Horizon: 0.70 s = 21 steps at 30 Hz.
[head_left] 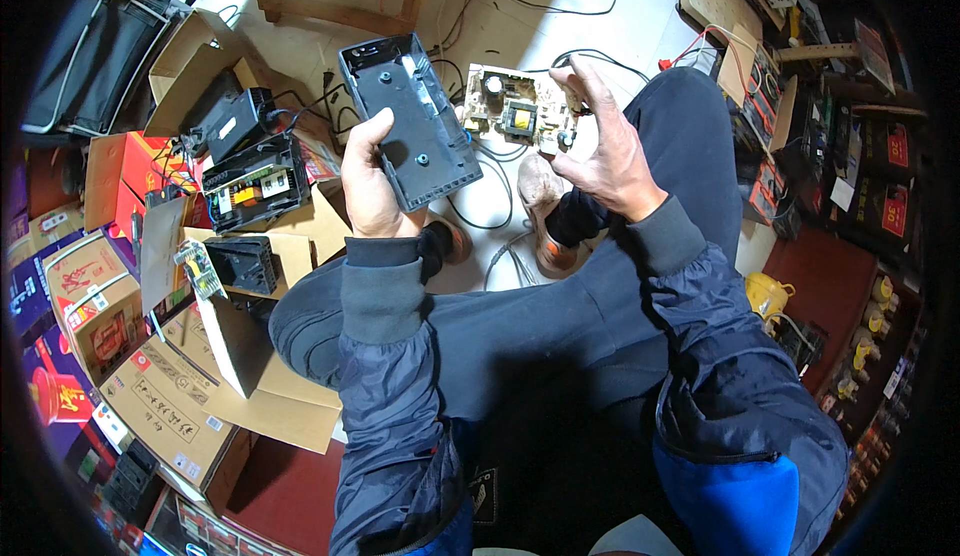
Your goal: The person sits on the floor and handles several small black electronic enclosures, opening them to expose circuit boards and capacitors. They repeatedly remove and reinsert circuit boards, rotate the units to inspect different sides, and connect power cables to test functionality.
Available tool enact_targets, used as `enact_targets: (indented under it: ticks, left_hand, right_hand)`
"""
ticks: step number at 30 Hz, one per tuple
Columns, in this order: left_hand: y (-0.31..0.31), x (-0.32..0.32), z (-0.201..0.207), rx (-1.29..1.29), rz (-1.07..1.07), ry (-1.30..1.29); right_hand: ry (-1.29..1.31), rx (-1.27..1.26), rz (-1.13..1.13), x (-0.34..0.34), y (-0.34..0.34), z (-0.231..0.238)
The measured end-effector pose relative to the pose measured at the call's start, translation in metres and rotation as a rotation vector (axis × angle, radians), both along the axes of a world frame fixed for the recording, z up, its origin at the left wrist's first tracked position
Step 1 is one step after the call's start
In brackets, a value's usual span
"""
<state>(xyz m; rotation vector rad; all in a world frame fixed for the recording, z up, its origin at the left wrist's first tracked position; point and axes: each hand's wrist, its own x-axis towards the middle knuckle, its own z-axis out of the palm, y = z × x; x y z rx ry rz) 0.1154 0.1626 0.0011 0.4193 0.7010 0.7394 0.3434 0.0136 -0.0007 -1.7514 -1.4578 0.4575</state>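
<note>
In my left hand [378, 178] is a black plastic casing half [425, 131], its hollow inner side turned up, with the thumb over its left wall. A tan circuit board [490, 101] with a yellow-wrapped transformer and a white round part sits just right of the casing. My right hand [615, 151] grips the board's right edge between thumb and fingers. Both things are held up above the floor, between my knees. Whether wires join board and casing cannot be made out.
At the left, an open cardboard box [290, 396] holds black casings and circuit boards, including an opened power unit [255, 191]. Black cables [555, 6] lie on the pale floor ahead. A wooden stool leg [330, 6] stands far off. Shelved boxes [885, 186] line the right.
</note>
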Motion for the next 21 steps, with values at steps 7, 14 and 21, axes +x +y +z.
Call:
enact_targets:
  ticks: [7, 14, 21]
  left_hand:
    - [0.0012, 0.0005, -0.0017, -0.031, 0.001, -0.048]
    - [0.0014, 0.0013, -0.0001, -0.009, 0.021, -0.019]
    - [0.0019, -0.0007, -0.0015, -0.009, 0.001, -0.04]
  right_hand:
    - [-0.02, 0.013, 0.009, -0.0003, 0.0005, 0.0009]
    - [-0.11, 0.06, 0.003, -0.0023, -0.0001, 0.0055]
    - [0.02, -0.008, -0.04, -0.0032, 0.0012, 0.0012]
